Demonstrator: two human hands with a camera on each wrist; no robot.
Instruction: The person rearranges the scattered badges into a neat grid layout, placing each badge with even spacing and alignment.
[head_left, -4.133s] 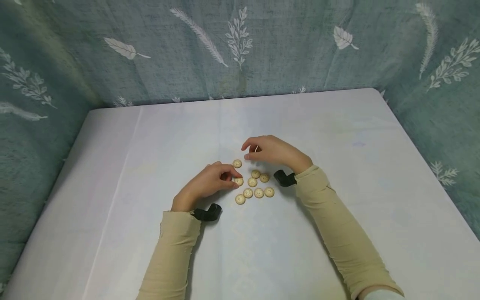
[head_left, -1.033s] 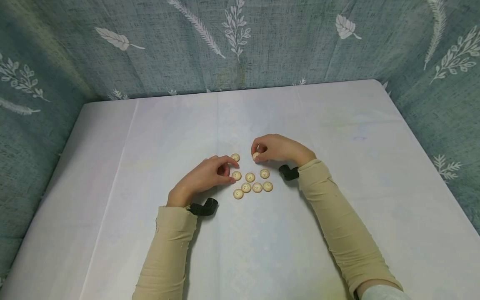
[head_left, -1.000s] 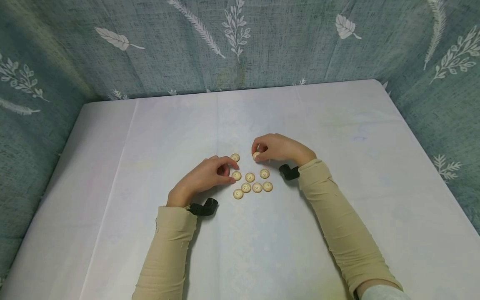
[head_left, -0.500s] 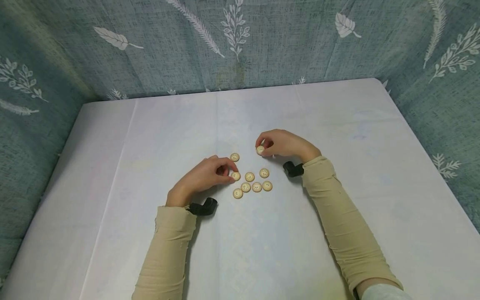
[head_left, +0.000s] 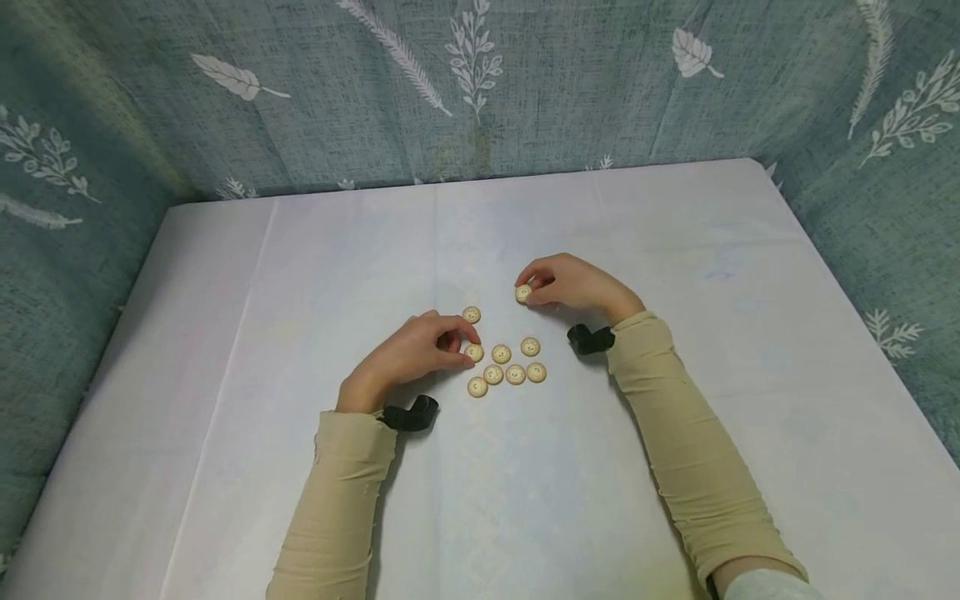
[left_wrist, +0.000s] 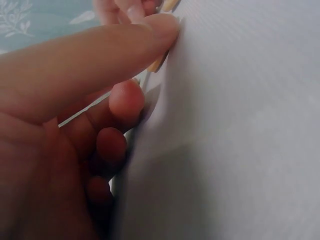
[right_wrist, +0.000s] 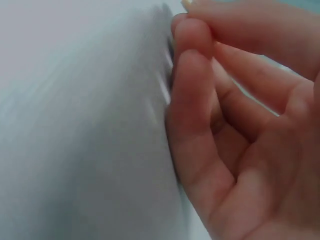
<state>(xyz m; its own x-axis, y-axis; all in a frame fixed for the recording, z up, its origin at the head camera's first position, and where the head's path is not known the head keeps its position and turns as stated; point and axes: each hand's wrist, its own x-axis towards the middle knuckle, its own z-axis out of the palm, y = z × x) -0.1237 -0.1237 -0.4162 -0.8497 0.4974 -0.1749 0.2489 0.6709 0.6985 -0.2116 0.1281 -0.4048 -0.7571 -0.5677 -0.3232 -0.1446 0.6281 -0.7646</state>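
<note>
Green curtain (head_left: 315,146) printed with white leaves and sprigs fills the back and both sides of what I see through the head camera. Below it spreads a white-covered table (head_left: 525,508), with a crease running down its left part. Two tan sleeves (head_left: 333,500) reach in from the near edge, one on each arm, and a small black device (head_left: 411,414) sits at each wrist.

I see the right hand (head_left: 577,285) farther out, thumb and forefinger drawn narrow on a pale round button (head_left: 523,293), its face tilted toward me; my right wrist view catches only a sliver of it. The left hand (head_left: 412,352) rests lower, thumb and forefinger nearly together at the edges of another button (head_left: 473,352) on the table.

Seven more lie between and around the hands: a lone button (head_left: 471,315) just beyond the left forefinger, a middle button (head_left: 501,354) and a right-hand button (head_left: 530,347), then four nearer buttons (head_left: 515,374) in a loose row whose left end dips toward me.
</note>
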